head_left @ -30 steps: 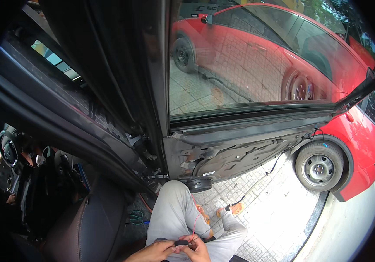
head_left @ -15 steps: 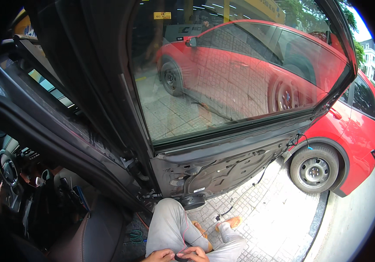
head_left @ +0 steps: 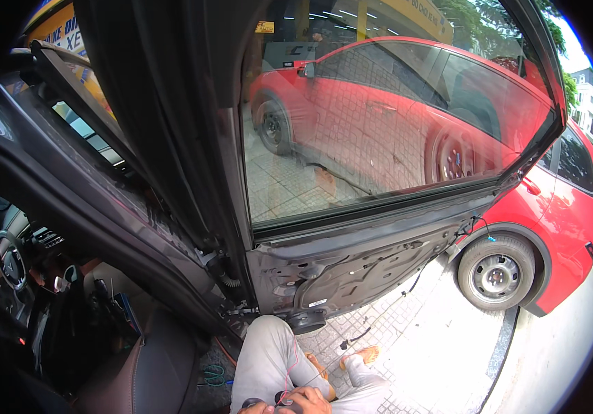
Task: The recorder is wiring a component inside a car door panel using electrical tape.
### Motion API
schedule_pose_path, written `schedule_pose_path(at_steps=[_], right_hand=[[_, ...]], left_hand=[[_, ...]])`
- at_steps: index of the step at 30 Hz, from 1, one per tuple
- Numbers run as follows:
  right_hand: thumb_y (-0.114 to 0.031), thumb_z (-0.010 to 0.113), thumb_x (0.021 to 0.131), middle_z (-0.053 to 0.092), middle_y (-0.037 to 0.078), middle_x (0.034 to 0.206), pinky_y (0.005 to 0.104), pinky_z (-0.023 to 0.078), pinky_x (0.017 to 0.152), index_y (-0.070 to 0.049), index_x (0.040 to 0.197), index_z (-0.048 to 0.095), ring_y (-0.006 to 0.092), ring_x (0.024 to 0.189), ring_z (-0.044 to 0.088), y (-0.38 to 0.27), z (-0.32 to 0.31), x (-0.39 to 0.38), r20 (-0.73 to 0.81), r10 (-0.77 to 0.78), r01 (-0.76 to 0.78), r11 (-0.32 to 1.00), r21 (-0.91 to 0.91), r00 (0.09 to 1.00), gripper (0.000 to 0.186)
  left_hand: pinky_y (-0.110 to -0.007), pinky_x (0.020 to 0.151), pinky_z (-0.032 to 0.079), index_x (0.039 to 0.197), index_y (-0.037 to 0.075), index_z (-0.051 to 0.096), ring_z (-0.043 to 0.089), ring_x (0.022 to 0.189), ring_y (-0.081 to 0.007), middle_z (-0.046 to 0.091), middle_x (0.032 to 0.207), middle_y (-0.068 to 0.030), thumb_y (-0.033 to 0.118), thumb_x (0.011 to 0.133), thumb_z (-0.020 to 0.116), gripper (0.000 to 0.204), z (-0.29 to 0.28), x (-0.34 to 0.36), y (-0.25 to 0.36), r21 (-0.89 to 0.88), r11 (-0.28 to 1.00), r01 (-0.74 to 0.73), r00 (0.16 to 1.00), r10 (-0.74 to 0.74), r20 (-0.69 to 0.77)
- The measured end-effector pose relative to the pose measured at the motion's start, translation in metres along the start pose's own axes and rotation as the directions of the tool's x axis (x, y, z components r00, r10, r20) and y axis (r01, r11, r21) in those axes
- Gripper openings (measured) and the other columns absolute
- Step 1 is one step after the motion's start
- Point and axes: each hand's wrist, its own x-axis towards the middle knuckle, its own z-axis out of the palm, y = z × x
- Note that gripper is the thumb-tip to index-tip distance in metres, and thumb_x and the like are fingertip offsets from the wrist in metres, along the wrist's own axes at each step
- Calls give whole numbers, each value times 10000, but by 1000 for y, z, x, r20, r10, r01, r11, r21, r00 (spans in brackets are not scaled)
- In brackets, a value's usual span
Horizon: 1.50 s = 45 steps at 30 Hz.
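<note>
A small black round part (head_left: 251,402) sits low at the bottom edge of the view, in front of the wearer's lap, next to the left hand (head_left: 258,409). A thin red wire (head_left: 284,395) loops beside it and runs up along the inner side of one leg. The right hand (head_left: 307,400) has its fingers bent and bunched narrowly, closed on that wire. The left hand is mostly cut off by the lower edge, so I cannot tell whether its fingers grip the black part.

Around the hands are the wearer's bent knees in light grey trousers (head_left: 265,348). Just left of them lies a tool with green looped handles (head_left: 213,375); farther left is a dark car seat (head_left: 162,369) with a stitched seam. Ahead stands an open car door, its inner metal panel (head_left: 358,279) bare, with a black round speaker (head_left: 308,321) at its lower near corner. A black cable connector (head_left: 346,344) lies on the pale paving (head_left: 434,338).

Beyond the door is a parked red car (head_left: 558,238), its rear wheel (head_left: 496,280) facing us. At far left, inside the cabin, another person's hand is near the steering wheel (head_left: 13,268)
</note>
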Motion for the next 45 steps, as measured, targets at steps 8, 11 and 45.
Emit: schedule_pose_path(at_steps=[8, 11, 45], right_hand=[[-208, 700, 1010, 642, 69, 1247, 330, 505, 917, -9, 1233, 681, 200, 1078, 620, 4, 39, 1, 81, 288, -249, 613, 750, 954, 300], [-135, 747, 976, 672, 32, 1138, 275, 499, 905, -6, 1285, 648, 133, 1019, 629, -14, 23, 11, 315, 386, -312, -73, 947, 867, 349], [-282, 821, 854, 623, 108, 1062, 400, 505, 868, -76, 1061, 733, 317, 1032, 626, -10, -51, -49, 93, -36, 34, 999, 20, 995, 305]], left_hand=[[-318, 543, 417, 886, 93, 626, 504, 609, -143, 533, 715, -1, 456, 1077, 578, 412, 23, 17, -50, -475, 814, 334, 917, -165, 363], [-283, 550, 412, 955, 80, 680, 524, 614, -131, 587, 749, -4, 415, 1085, 577, 374, 18, 29, -45, -510, 833, 216, 945, -46, 324], [-427, 715, 500, 995, 12, 674, 618, 763, -274, 663, 817, -170, 308, 1035, 645, 299, 4, 23, -23, -85, 989, -124, 961, 141, 238]])
